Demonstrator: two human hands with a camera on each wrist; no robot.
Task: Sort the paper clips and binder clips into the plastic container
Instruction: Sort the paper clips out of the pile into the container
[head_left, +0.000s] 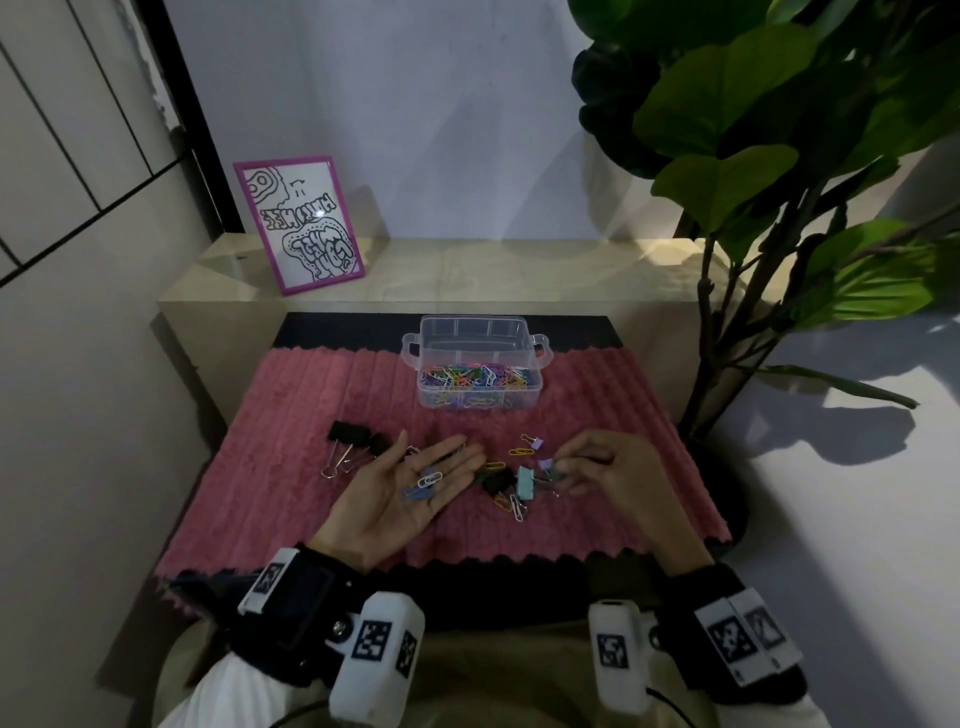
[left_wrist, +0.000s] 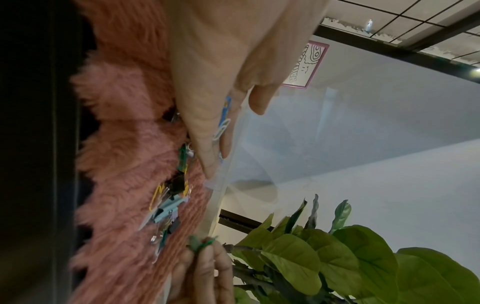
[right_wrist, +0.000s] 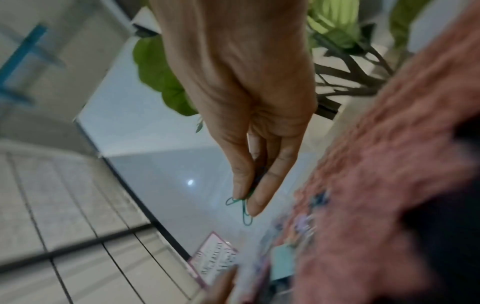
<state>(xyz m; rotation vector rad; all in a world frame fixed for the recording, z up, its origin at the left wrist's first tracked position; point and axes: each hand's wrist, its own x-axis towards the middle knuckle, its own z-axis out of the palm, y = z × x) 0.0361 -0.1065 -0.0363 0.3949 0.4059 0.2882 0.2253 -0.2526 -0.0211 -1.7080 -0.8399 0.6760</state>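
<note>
A clear plastic container (head_left: 535, 384) sits at the far middle of the pink furry mat (head_left: 291, 467), with many coloured paper clips inside. My left hand (head_left: 415, 480) lies palm up and open, with blue and white paper clips (head_left: 423, 483) resting on it; the same clips (left_wrist: 223, 123) show in the left wrist view. My right hand (head_left: 582, 467) pinches green paper clips (right_wrist: 242, 207) in its fingertips, just right of a small heap holding a teal binder clip (head_left: 524, 482), a black binder clip (head_left: 496, 483) and loose clips. Two purple binder clips (head_left: 537, 444) lie nearby.
Large black binder clips (head_left: 353, 439) lie on the mat to the left of my left hand. A pink-framed drawing (head_left: 298, 223) leans on the low shelf behind. A big leafy plant (head_left: 779, 156) stands at the right.
</note>
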